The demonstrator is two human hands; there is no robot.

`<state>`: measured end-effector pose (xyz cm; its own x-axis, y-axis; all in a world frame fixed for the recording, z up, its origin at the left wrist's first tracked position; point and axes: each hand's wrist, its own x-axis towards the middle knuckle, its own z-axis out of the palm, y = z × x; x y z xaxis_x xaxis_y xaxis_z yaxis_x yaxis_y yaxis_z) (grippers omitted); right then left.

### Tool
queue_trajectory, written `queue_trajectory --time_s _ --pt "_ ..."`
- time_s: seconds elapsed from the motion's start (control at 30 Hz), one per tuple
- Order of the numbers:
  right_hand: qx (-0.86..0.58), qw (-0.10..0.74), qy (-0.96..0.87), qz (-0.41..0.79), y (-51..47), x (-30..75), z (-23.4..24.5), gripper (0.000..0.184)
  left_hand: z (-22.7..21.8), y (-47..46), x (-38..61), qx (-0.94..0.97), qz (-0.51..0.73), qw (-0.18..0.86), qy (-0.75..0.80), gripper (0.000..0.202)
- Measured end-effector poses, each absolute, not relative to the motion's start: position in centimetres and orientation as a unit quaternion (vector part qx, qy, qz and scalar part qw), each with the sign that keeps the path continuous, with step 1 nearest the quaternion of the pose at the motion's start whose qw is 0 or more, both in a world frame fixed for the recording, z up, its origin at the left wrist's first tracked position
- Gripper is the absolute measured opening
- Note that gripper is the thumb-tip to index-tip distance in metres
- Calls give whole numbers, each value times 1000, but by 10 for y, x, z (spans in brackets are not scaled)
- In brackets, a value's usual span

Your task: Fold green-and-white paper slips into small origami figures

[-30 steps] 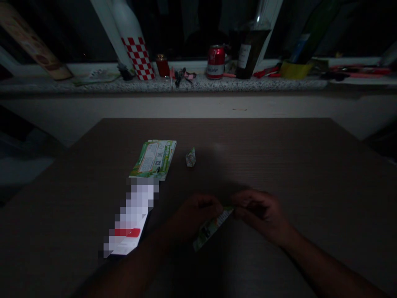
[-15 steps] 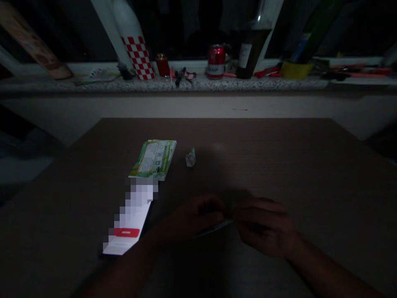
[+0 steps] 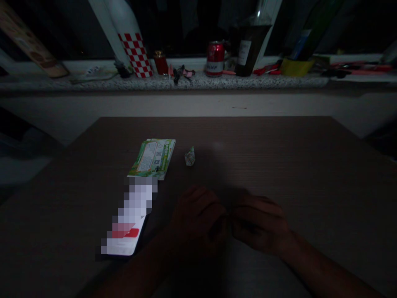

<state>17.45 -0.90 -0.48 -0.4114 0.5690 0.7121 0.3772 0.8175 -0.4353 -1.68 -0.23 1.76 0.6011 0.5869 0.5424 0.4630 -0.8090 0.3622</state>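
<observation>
One phone [image 3: 132, 215] with a lit screen, partly blurred, lies slantwise on the left half of the table [image 3: 294, 153], a broad strip of wood between it and the left edge. One stack of green printed leaflets [image 3: 151, 159] sits at the phone's far end, short of the far edge; its sheets overlap too closely to count. Just right of the stack is one small folded paper piece [image 3: 190, 157], between the left hand [image 3: 200, 217] and the far edge, apart from both. That hand's forearm passes near the phone's near right corner. Last comes the right hand [image 3: 260, 223]; the two meet at the fingertips or very nearly, fingers curled (too dark here to tell whether either grips anything). A wide span of tabletop runs from there to the right edge.
</observation>
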Motion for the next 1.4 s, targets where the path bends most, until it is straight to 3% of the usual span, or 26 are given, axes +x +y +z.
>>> queue_trajectory --time_s 0.47,0.87,1.4 --pt "-264 444 -850 101 -13 174 -6 8 15 2 -17 894 346 94 269 10" --pt "-260 470 -840 80 -11 174 -3 8 16 0 -17 869 368 169 284 6" --pt "-310 486 -816 50 -10 181 6 15 13 4 -31 853 345 213 329 33"
